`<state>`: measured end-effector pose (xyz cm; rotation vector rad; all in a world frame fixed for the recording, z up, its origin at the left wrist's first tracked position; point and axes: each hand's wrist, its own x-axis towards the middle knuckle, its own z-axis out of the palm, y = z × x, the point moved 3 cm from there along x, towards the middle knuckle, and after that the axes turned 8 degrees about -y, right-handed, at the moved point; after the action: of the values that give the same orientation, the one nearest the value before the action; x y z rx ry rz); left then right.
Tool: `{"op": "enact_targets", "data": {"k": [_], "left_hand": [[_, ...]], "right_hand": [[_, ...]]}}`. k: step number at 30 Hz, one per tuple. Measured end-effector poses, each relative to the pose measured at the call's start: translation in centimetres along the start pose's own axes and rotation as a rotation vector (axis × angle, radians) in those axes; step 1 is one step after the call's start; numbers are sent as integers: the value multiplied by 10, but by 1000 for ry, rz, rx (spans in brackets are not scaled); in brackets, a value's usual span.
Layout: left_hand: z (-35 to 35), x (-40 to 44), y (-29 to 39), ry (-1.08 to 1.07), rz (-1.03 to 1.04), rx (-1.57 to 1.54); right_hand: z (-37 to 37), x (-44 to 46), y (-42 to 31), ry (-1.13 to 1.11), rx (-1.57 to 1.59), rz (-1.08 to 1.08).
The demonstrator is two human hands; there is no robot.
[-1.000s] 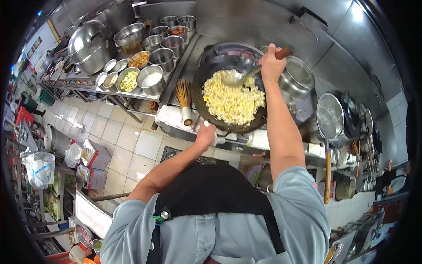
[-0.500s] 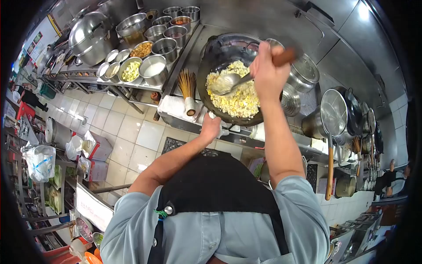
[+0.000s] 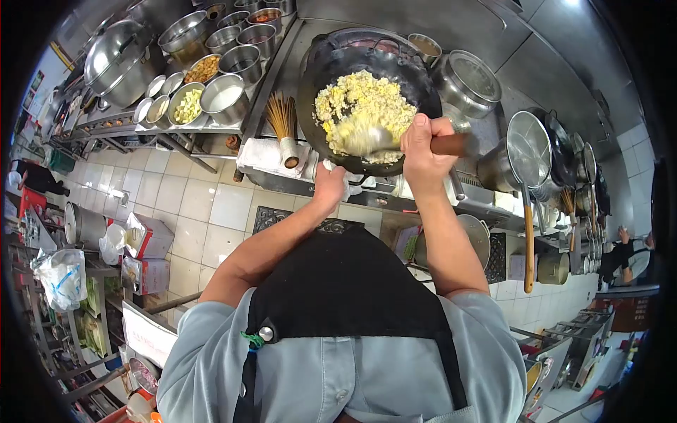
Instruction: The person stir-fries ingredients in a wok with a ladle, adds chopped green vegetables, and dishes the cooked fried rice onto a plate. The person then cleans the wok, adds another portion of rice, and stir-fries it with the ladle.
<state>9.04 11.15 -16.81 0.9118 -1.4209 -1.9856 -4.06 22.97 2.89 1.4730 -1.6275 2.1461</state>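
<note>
One loose heap of yellow-and-white food [image 3: 367, 92] sits in the wok [image 3: 424, 92], mid-stir; my right hand [image 3: 427, 161] is wrapped round the ladle [image 3: 449, 145], my left hand [image 3: 328, 186] closed on white cloth [image 3: 330, 165] by the near rim. Another sweep, I'd say, calls for a steady wok.

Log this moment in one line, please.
right hand: grips ladle, blurred, at rice | left hand: holds cloth at wok's near edge | rice: inside wok | brush: beside wok
</note>
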Motion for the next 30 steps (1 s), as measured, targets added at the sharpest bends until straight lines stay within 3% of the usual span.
{"op": "enact_targets", "data": {"k": [2, 4, 5, 8, 10, 11, 14, 18, 19, 21, 23, 27, 30], "left_hand": [[3, 1, 0, -10, -12, -24], [-3, 10, -19, -26, -12, -34], [-2, 18, -19, -48, -15, -61], [-5, 17, -27, -89, -67, -99], [-6, 19, -28, -115, -106, -68], [-5, 20, -25, -134, -96, -57], [-10, 18, -29, -147, -56, -36], [-13, 29, -45, -148, -12, -65], [-15, 32, -48, -163, -22, -49], [-13, 33, -47, -167, -40, -51], [-10, 21, -27, -132, -54, -81], [-10, 21, -29, -113, 7, -60], [-10, 24, -35, -141, 81, -40]], "right_hand": [[-17, 26, 12, 9, 150, 35], [-39, 60, -8, 204, 235, 160], [-47, 67, -28, 179, 365, 139], [-41, 55, -81, 185, 158, 11], [-43, 35, -13, 164, -27, 83], [-48, 37, 7, 74, 130, 70], [-60, 94, -7, 307, 227, 158], [-58, 112, -50, 238, 152, -26], [-56, 104, -36, 326, 72, -25], [-53, 93, 27, 282, 204, 70], [-44, 105, 36, 254, 359, 174], [-7, 117, -41, 146, 346, 147], [11, 93, -13, 177, 295, -1]]}}
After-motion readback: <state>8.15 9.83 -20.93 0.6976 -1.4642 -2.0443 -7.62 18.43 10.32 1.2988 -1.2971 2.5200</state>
